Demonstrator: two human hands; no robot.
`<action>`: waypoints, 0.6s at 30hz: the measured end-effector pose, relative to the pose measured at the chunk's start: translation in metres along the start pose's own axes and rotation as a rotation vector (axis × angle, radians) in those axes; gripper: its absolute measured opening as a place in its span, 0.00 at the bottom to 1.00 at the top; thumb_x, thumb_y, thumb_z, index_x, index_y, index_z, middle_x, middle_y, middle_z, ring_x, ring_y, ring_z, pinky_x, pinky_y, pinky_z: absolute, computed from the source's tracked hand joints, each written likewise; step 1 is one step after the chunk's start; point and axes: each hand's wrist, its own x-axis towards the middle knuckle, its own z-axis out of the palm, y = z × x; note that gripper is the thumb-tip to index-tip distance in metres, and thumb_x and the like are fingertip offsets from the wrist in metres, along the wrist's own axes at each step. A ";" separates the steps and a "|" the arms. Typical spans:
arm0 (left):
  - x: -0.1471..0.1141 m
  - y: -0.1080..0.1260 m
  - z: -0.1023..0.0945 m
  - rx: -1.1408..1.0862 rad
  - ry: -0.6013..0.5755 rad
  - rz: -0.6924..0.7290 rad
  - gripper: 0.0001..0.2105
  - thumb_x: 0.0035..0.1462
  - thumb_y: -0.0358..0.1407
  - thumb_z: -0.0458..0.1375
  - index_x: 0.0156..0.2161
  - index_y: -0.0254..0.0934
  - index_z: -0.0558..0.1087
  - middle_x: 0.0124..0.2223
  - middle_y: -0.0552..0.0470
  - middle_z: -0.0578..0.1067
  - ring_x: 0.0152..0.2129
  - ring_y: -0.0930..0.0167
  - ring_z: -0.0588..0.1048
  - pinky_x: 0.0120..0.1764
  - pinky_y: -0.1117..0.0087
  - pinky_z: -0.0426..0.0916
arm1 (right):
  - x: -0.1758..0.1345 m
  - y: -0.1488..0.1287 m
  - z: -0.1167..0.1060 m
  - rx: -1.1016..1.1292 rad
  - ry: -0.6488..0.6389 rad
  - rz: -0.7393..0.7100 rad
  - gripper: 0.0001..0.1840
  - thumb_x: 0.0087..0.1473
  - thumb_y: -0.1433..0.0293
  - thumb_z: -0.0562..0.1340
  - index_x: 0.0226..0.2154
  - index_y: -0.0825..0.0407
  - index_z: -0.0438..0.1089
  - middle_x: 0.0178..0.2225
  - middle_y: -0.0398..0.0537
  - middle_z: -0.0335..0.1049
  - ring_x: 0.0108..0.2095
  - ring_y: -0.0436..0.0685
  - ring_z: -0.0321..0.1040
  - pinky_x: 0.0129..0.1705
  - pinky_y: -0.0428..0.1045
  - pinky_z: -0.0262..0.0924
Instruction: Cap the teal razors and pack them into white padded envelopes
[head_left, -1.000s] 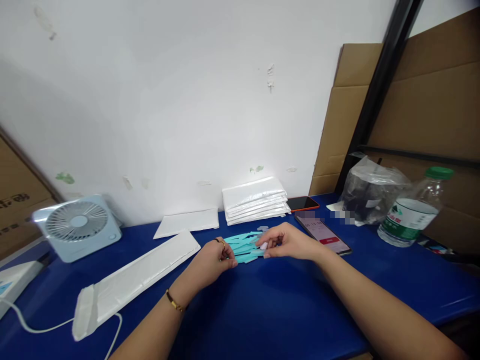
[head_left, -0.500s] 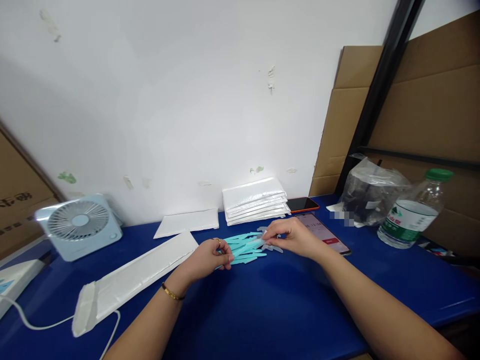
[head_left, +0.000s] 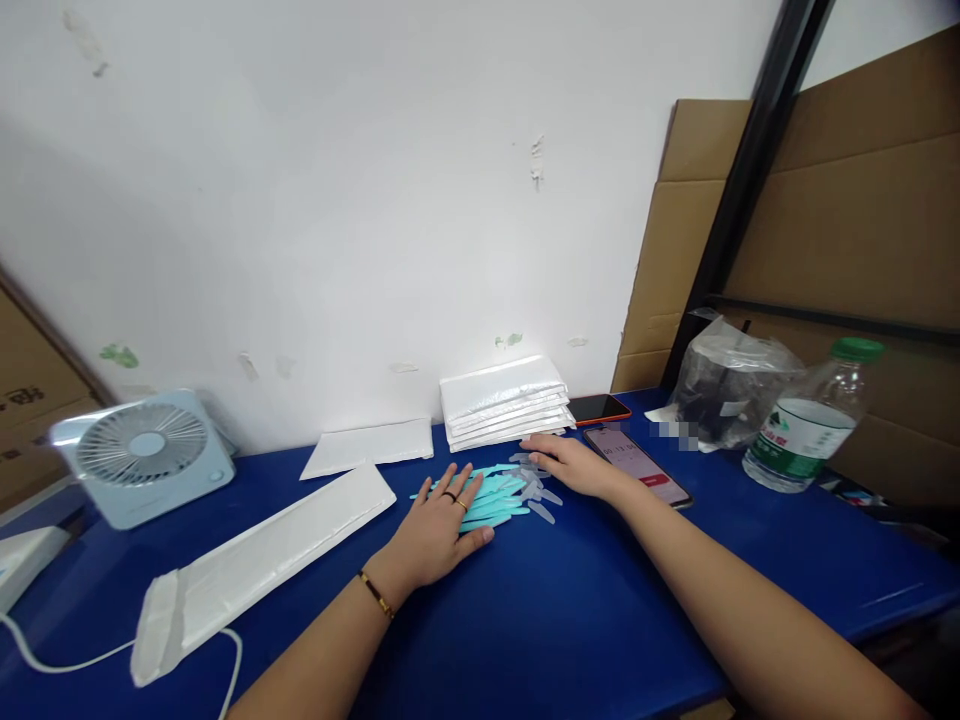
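My left hand (head_left: 442,522) lies with its fingers spread over a pile of slim teal plastic sticks (head_left: 495,497), which look like eyebrow razors. It covers the pile's left side. Just right of the sticks are several small translucent plastic pieces (head_left: 541,512), shaped like blade caps. My right hand (head_left: 574,466) reaches over the far edge of these pieces, fingers stretched out and nothing visible in them. Whether its fingertips touch a piece, I cannot tell.
White padded mailers are stacked (head_left: 506,402) by the wall; a long mailer (head_left: 262,565) lies at left. Two phones (head_left: 637,465) rest at right, near a bagged cup (head_left: 731,385) and a green-capped bottle (head_left: 806,425). A blue fan (head_left: 150,450) stands left on the blue table (head_left: 517,630).
My left hand has gone from pinching at the teal sticks to lying spread on them. The right hand has let go of the stick and cap and opened out, slightly farther back.
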 end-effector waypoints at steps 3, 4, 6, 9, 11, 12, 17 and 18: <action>-0.005 0.008 0.002 -0.001 -0.042 0.027 0.32 0.57 0.55 0.39 0.63 0.47 0.38 0.65 0.50 0.40 0.61 0.60 0.38 0.58 0.51 0.37 | -0.003 0.002 0.003 -0.017 -0.176 0.025 0.27 0.58 0.56 0.49 0.57 0.49 0.57 0.60 0.47 0.51 0.61 0.59 0.44 0.61 0.55 0.38; -0.007 0.011 0.001 -0.006 -0.055 0.036 0.33 0.56 0.56 0.40 0.63 0.47 0.38 0.65 0.50 0.39 0.61 0.60 0.38 0.58 0.51 0.37 | -0.004 0.001 0.002 -0.013 -0.221 0.025 0.27 0.58 0.56 0.49 0.57 0.48 0.55 0.60 0.46 0.50 0.61 0.59 0.43 0.61 0.55 0.37; -0.011 0.020 -0.001 -0.027 -0.088 0.049 0.35 0.55 0.57 0.41 0.63 0.46 0.37 0.65 0.49 0.39 0.61 0.59 0.38 0.58 0.51 0.37 | -0.008 -0.001 -0.002 -0.004 -0.269 0.003 0.26 0.58 0.56 0.48 0.57 0.47 0.57 0.59 0.45 0.52 0.60 0.59 0.45 0.61 0.55 0.39; -0.018 0.032 -0.005 -0.066 -0.132 0.063 0.37 0.53 0.58 0.43 0.63 0.46 0.38 0.65 0.48 0.40 0.61 0.58 0.39 0.58 0.51 0.37 | -0.012 -0.004 -0.008 -0.008 -0.273 -0.042 0.23 0.58 0.58 0.48 0.53 0.46 0.63 0.56 0.45 0.59 0.56 0.59 0.54 0.57 0.53 0.47; -0.021 0.038 -0.008 -0.075 -0.130 0.072 0.38 0.52 0.59 0.45 0.63 0.45 0.40 0.65 0.47 0.42 0.61 0.57 0.41 0.58 0.50 0.38 | -0.011 -0.005 -0.009 -0.039 -0.217 -0.068 0.21 0.58 0.61 0.50 0.50 0.48 0.66 0.52 0.47 0.65 0.53 0.59 0.59 0.54 0.52 0.51; -0.020 0.039 -0.010 -0.077 -0.110 0.076 0.37 0.52 0.58 0.45 0.63 0.45 0.41 0.65 0.47 0.44 0.60 0.57 0.44 0.58 0.51 0.40 | -0.010 -0.005 -0.009 -0.062 -0.171 -0.079 0.19 0.57 0.63 0.51 0.48 0.49 0.68 0.50 0.49 0.67 0.50 0.58 0.62 0.52 0.51 0.54; 0.005 0.018 -0.015 -0.128 0.139 -0.075 0.21 0.60 0.45 0.43 0.56 0.42 0.60 0.55 0.47 0.65 0.50 0.65 0.64 0.51 0.63 0.57 | 0.004 -0.001 -0.002 -0.145 -0.017 -0.116 0.11 0.51 0.71 0.57 0.34 0.51 0.75 0.35 0.48 0.72 0.36 0.55 0.67 0.40 0.48 0.58; 0.013 0.009 -0.016 -0.130 0.194 -0.121 0.19 0.60 0.42 0.43 0.53 0.40 0.64 0.52 0.47 0.67 0.47 0.66 0.66 0.49 0.65 0.59 | 0.006 0.000 0.000 -0.147 -0.014 -0.115 0.10 0.50 0.71 0.58 0.33 0.51 0.75 0.33 0.48 0.72 0.35 0.54 0.67 0.38 0.47 0.58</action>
